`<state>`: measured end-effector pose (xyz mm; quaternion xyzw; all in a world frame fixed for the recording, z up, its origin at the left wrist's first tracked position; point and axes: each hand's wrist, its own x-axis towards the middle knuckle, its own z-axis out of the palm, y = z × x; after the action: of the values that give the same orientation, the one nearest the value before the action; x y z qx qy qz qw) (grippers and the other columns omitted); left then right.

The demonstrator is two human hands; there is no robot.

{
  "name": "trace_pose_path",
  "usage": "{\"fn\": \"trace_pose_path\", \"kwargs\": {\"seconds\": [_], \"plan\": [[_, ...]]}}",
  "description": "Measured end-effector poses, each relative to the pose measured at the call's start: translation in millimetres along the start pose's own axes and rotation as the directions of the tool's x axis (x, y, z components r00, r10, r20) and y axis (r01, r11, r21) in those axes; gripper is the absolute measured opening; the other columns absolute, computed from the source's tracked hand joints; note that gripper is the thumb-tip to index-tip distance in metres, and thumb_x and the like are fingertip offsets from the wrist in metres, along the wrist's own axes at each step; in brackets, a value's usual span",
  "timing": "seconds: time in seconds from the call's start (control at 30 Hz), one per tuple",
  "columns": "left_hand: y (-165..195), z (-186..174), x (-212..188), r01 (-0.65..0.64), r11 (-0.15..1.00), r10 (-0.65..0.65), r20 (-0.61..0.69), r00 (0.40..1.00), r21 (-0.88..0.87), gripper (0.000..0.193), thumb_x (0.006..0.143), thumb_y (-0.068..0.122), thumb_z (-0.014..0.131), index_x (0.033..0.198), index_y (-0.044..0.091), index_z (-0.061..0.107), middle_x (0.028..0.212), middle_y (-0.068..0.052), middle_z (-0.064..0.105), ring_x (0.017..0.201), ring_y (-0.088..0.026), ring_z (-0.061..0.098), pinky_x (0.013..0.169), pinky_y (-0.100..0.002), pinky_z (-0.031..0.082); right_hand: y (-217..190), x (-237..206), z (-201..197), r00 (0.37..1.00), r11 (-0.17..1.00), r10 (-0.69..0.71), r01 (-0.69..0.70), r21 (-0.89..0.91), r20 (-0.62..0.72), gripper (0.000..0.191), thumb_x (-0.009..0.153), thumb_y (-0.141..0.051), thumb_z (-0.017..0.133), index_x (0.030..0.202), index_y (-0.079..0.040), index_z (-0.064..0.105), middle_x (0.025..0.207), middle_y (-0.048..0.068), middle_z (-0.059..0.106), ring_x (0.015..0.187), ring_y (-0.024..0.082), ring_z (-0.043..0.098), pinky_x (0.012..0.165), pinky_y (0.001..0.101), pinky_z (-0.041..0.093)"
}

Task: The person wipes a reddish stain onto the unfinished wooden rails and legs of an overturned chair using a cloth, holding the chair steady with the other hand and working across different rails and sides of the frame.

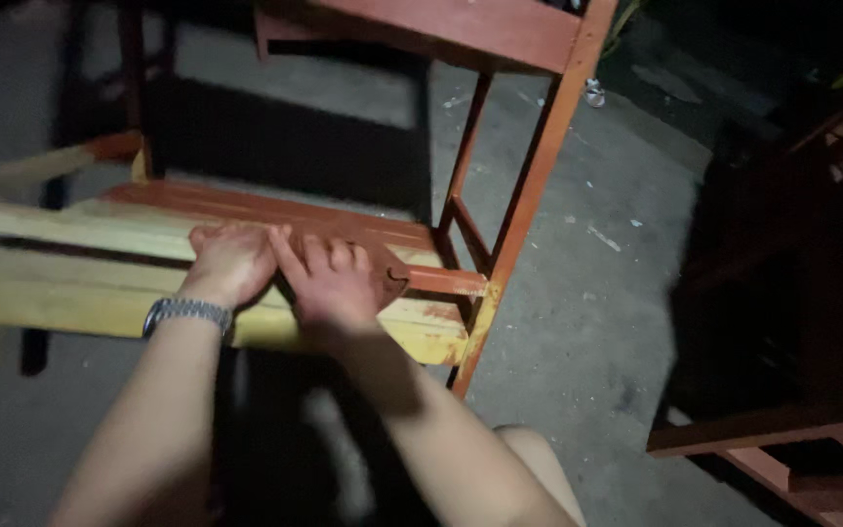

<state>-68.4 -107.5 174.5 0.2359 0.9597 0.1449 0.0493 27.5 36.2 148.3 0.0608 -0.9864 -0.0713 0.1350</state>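
Observation:
A wooden chair frame lies in front of me. Its seat slats are partly bare pale wood (70,298) and partly stained reddish-brown (246,205). My left hand (231,259), with a metal watch (187,310) on the wrist, rests on a pale slat, its fingers curled over the far edge. My right hand (329,278) lies right beside it, pressing flat on a reddish-brown rag (390,278) that sticks out under the fingers. The two hands touch each other.
The stained upright leg (539,166) and top rail (461,29) of the frame rise at the right. More dark wooden furniture (792,293) stands at the right edge. The grey concrete floor (617,254) carries small bits of litter. My knee (539,459) shows below.

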Motion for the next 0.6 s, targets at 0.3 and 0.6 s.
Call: {"fn": "trace_pose_path", "kwargs": {"seconds": [0.3, 0.6], "plan": [[8.7, -12.4, -7.1, 0.043, 0.988, -0.049, 0.037, 0.998, 0.148, 0.086, 0.087, 0.086, 0.042, 0.129, 0.017, 0.073, 0.138, -0.016, 0.064, 0.142, -0.032, 0.044, 0.116, -0.054, 0.023, 125.9, -112.9, -15.3, 0.976, 0.998, 0.055, -0.059, -0.015, -0.21, 0.066, 0.08, -0.033, 0.074, 0.144, -0.029, 0.055, 0.144, 0.021, 0.05, 0.141, 0.044, 0.039, 0.118, 0.0643, 0.022], [23.8, -23.4, -14.0, 0.057, 0.977, -0.073, 0.066, 0.995, 0.208, 0.094, 0.08, 0.09, 0.049, 0.133, 0.014, 0.069, 0.142, -0.013, 0.061, 0.14, -0.029, 0.049, 0.121, -0.058, 0.022, 51.9, -46.9, -49.9, 0.986, 0.967, 0.157, -0.166, 0.193, 0.06, 0.088, 0.074, -0.032, 0.078, 0.154, -0.024, 0.043, 0.145, 0.021, 0.049, 0.136, 0.046, 0.042, 0.113, 0.0637, 0.028]]}}
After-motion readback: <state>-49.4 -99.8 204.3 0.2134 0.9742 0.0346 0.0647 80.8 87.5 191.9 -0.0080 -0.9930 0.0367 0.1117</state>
